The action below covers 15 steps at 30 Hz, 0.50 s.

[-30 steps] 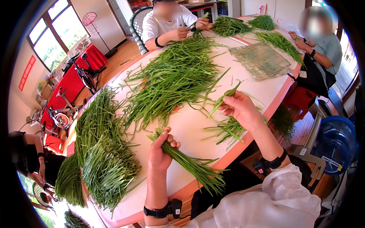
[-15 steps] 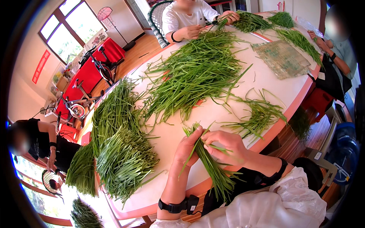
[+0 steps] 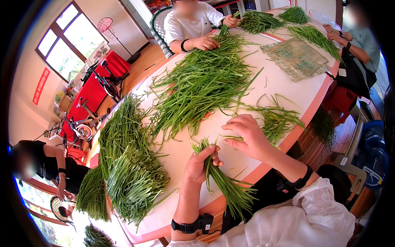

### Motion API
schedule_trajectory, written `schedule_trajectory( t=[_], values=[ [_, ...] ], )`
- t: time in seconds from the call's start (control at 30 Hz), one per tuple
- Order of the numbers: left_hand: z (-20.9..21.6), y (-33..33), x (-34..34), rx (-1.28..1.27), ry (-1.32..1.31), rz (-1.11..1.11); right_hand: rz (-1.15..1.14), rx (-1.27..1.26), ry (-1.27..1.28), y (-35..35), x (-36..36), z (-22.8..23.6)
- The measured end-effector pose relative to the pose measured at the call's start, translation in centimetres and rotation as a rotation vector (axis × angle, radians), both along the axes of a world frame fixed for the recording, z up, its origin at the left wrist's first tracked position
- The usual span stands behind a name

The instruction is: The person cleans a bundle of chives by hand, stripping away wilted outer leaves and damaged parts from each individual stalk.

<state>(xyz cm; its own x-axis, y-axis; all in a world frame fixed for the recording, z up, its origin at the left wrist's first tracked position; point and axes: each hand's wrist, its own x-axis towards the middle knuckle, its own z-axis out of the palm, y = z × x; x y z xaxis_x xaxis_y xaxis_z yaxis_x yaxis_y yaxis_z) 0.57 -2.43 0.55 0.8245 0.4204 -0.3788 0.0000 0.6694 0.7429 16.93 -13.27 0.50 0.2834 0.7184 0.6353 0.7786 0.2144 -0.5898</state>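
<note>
My left hand [image 3: 202, 164] is closed round a bunch of green chives [image 3: 231, 187], near the table's front edge. The cut ends poke up above my fist and the long leaves hang down over the edge toward my lap. My right hand [image 3: 249, 135] hovers just right of the bunch, thumb and fingers apart, with nothing visible in it. A small loose heap of chive leaves [image 3: 277, 123] lies beyond my right wrist. The big spread pile of chives [image 3: 201, 88] fills the table's middle, and a denser stack [image 3: 135, 181] sits left of my left forearm.
The white table [image 3: 284, 88] has a pink border. On its far right lies a worn woven mat [image 3: 297, 58]. Across from me a person in white [image 3: 193, 20] handles chives; another person [image 3: 364, 49] sits at the right. A person in black [image 3: 53, 160] is at the left.
My right hand has come away from the bunch, and its fingers have spread. My left hand still grips the chives, slightly lower. The seated person opposite has reached down to the pile.
</note>
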Motion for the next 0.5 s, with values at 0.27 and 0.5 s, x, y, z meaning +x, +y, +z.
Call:
schedule_trajectory(
  t=[0.27,0.5],
  values=[
    [-0.1,0.3,-0.5,-0.058,-0.097,0.002,-0.117,-0.232,0.285,-1.4,2.9,1.5],
    [-0.3,0.3,-0.6,-0.062,-0.104,0.01,-0.087,-0.142,0.175,-0.9,1.8,1.3]
  ],
)
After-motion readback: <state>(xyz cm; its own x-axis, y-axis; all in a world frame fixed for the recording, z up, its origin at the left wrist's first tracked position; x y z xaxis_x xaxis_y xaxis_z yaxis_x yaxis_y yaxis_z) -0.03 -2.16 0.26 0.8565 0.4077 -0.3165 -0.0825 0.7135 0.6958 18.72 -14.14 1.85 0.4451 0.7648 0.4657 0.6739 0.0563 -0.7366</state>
